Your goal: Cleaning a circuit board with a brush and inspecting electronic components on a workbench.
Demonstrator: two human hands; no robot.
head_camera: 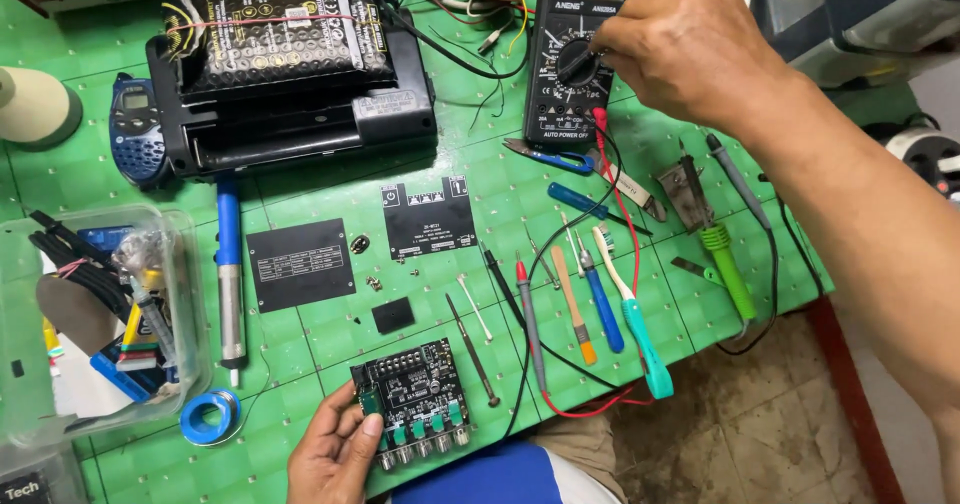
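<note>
My left hand (335, 454) grips the left edge of a small black circuit board (415, 399) with a row of green-based knob shafts, at the near edge of the green cutting mat (320, 349). My right hand (680, 49) reaches to the far side and pinches the round selector dial of a black multimeter (570, 64). The meter's red and black leads run down the mat to two probes (528, 319) lying near the board.
A black box with a perforated metal unit on top (290, 74) sits far left. Two black plates (300, 264), small screws, a desoldering pump (230, 274), solder spool (208, 414), clear tub of parts (100, 304), screwdrivers, a toothbrush (635, 314), a green soldering iron (725, 254) lie about.
</note>
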